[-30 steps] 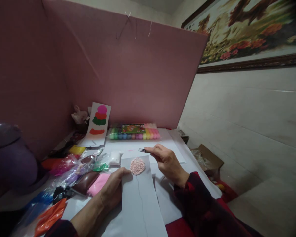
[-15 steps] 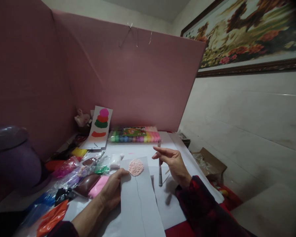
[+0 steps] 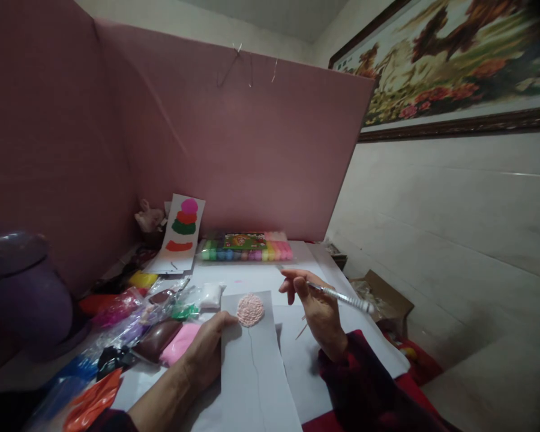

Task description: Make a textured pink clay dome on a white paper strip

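Observation:
My left hand [image 3: 207, 345] grips the left edge of a long white card [image 3: 247, 384], its thumb on the front beside a pink clay disc [image 3: 251, 310]. The disc has a rough, dimpled surface and sits near the card's top. A thin drawn line runs down from it. To the right of the card, my right hand [image 3: 317, 312] is raised and closed on a slim fork [image 3: 344, 297]. Its striped handle points right; the tines are mostly hidden or blurred at the fingers.
Bagged coloured clay [image 3: 159, 339] is heaped on the left, near a purple bin [image 3: 22, 294]. A pack of clay [image 3: 247, 247] lies at the back beside a propped card [image 3: 180, 234] with coloured shapes. Thin sticks [image 3: 302, 327] lie by my right hand; a cardboard box [image 3: 382, 300] stands right.
The fork has swung in my right hand from upright to nearly level, its handle now toward the right. The card in my left hand has shifted slightly down.

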A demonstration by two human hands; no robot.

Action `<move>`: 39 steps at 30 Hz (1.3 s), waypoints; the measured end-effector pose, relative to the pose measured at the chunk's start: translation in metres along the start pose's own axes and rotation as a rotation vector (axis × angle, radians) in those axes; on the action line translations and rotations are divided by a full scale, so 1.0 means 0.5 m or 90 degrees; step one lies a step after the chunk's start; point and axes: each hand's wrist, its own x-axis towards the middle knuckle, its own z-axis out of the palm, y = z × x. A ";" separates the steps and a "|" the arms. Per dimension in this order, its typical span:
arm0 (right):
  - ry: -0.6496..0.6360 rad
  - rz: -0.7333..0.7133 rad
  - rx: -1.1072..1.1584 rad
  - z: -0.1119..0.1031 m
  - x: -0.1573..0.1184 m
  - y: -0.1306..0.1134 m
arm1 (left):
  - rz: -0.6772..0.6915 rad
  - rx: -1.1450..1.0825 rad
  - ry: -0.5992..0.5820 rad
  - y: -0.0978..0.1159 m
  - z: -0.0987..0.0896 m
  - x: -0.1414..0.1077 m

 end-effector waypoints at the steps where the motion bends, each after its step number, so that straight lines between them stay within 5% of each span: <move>1: -0.021 0.001 -0.003 0.003 -0.004 0.002 | 0.005 0.002 0.002 0.000 0.001 -0.001; 11: -0.192 0.075 -0.113 0.021 -0.026 0.038 | 0.001 -0.012 -0.068 0.000 0.014 -0.008; 39: -0.186 0.039 -0.240 0.024 -0.028 0.025 | -0.004 -0.024 -0.073 -0.004 0.011 -0.006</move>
